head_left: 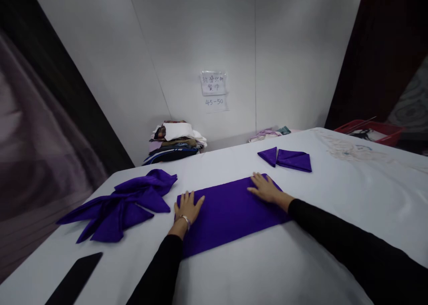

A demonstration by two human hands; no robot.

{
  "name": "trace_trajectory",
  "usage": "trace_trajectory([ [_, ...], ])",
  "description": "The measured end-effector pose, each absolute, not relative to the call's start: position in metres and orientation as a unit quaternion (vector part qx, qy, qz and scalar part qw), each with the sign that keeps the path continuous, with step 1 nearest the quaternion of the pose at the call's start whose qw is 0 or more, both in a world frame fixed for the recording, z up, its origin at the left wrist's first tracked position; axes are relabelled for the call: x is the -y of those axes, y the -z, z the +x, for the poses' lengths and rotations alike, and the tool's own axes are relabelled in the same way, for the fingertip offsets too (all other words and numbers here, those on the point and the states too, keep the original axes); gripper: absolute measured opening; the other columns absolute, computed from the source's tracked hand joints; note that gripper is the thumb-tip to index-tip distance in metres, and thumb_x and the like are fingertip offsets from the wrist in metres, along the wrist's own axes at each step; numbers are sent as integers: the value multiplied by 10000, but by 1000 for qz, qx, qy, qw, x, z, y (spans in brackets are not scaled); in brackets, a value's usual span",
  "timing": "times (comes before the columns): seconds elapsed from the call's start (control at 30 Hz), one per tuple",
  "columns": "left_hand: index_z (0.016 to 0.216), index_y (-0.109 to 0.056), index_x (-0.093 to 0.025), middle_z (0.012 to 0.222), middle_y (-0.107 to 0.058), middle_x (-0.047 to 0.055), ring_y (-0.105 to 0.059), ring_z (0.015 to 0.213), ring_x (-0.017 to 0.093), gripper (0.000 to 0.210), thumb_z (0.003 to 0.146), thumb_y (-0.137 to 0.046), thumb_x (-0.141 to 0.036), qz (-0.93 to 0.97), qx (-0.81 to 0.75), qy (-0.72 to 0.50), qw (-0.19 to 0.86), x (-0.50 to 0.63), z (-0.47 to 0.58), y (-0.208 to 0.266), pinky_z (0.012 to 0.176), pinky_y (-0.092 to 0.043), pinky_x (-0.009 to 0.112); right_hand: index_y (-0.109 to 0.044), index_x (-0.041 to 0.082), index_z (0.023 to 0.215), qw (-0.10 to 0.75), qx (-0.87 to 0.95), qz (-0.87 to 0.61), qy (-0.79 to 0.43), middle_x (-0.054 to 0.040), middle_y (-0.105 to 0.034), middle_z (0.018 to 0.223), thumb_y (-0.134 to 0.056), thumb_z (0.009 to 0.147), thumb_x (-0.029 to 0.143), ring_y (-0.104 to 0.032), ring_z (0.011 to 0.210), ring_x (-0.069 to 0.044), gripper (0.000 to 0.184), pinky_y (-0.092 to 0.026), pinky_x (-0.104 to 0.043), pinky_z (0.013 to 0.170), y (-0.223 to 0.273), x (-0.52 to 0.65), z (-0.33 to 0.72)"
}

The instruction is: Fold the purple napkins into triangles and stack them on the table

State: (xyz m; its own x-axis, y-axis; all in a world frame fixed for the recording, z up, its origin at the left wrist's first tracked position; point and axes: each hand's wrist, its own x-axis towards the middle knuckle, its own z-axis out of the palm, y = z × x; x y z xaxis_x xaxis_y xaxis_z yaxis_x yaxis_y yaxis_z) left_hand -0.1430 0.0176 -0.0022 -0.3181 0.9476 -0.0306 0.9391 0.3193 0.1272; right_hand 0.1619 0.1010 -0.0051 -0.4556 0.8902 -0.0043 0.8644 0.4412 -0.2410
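Observation:
A purple cloth napkin (230, 216) lies flat on the white-covered table, spread as a long rectangle in front of me. My left hand (189, 209) rests on its left end with fingers spread and a bracelet at the wrist. On the far right part of the same napkin lies my right hand (265, 189), palm down and fingers apart. Neither hand grips the fabric. To the left sits a loose, crumpled heap of purple cloth (125, 207). Beyond my right hand lie a small folded purple triangle (268, 155) and a folded purple piece (293, 160) beside it.
A flat black object (75, 278) lies at the table's near left. Piled clothes (177, 142) stand past the far edge, with more fabric (265, 134) to their right. A red basket (389, 135) is at the far right. Handwritten paper signs (214, 84) hang on the wall.

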Motion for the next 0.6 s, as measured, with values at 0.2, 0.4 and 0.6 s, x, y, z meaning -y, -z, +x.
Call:
trace_trajectory([
  [0.2,1375,-290,-188,1473,-197,55,-137,1356,222,603,867,-248,-511,714,-699,-25,43,31,-80,15,1082,-113,487,-210,147,1411,88,934,-304,-163,-128,-193,1462,-202,833,666,-97,1350,-240,777,-24,-480,1068,12,-12,88],
  [0.4,1392,-239,-171,1476,-184,61,-115,1359,239,686,842,-228,-581,656,-753,-6,41,65,-128,23,1077,-100,512,-219,195,1410,73,914,-372,-145,-84,-183,1469,-209,843,651,-97,1350,-238,728,-38,-475,1069,20,-19,151],
  [0.6,1385,-259,-198,1480,-178,69,-122,1357,249,593,868,-236,-488,612,-791,10,28,90,-181,22,1056,-130,531,-224,207,1408,47,846,-525,-81,-67,-182,1469,-182,848,640,-125,1344,-260,710,-100,-506,1056,36,-38,253],
])
